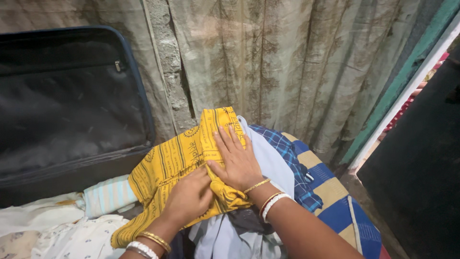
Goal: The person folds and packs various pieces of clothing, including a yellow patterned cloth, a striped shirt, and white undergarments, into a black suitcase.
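Hands work the yellow cloth (pixel 182 163): right hand (pixel 237 163) spread flat, pinning the fold atop the clothes pile (pixel 268 163), left hand (pixel 189 196) pinching its edge beside the open suitcase (pixel 72 110).

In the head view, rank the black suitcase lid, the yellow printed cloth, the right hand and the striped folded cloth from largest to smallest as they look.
1. black suitcase lid
2. yellow printed cloth
3. right hand and striped folded cloth: they look about alike, and the cloth is partly hidden, so no ranking between them.
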